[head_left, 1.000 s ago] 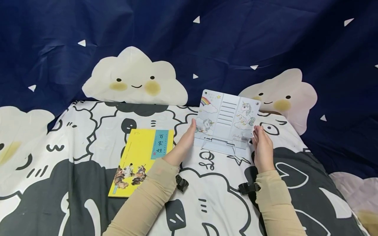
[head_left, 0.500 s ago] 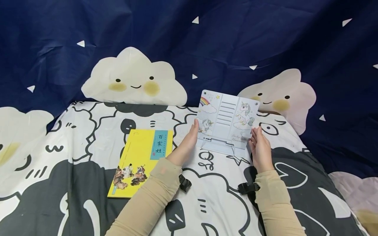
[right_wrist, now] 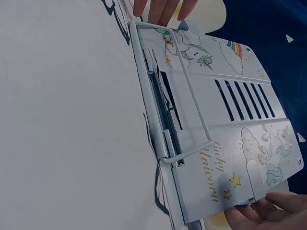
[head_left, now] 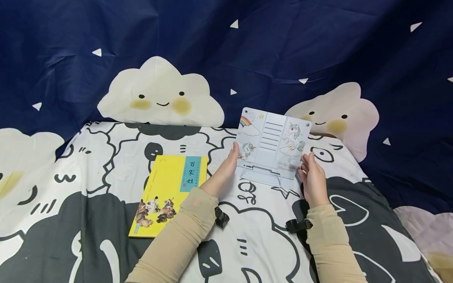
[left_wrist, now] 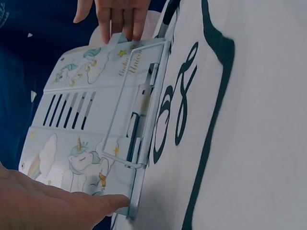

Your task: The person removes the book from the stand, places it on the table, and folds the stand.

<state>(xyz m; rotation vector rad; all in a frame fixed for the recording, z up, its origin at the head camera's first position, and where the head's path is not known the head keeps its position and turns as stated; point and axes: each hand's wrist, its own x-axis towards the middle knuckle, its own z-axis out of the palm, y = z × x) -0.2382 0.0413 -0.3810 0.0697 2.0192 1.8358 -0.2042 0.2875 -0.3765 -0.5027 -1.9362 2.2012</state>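
Observation:
A white metal book stand with unicorn pictures and a slotted middle leans back on the bedding. Its wire page bar lies along the bottom ledge. My left hand is at the stand's left edge, its thumb lying over the lower corner in the left wrist view. At the opposite edge is my right hand. In the right wrist view its fingers lie right beside a small side clip, partly behind the plate. Both hands' fingers look mostly straight. A yellow book lies flat to the left.
The bedding is white and dark grey with cartoon sheep outlines. Behind it hangs a navy cloth with cloud faces and white triangles. My left sleeve passes over the book's right side. Black straps circle both wrists.
My left hand has shifted slightly right and my right hand slightly left, both closer against the stand's edges. The stand and book look nearly unmoved; the last half second shows almost no motion.

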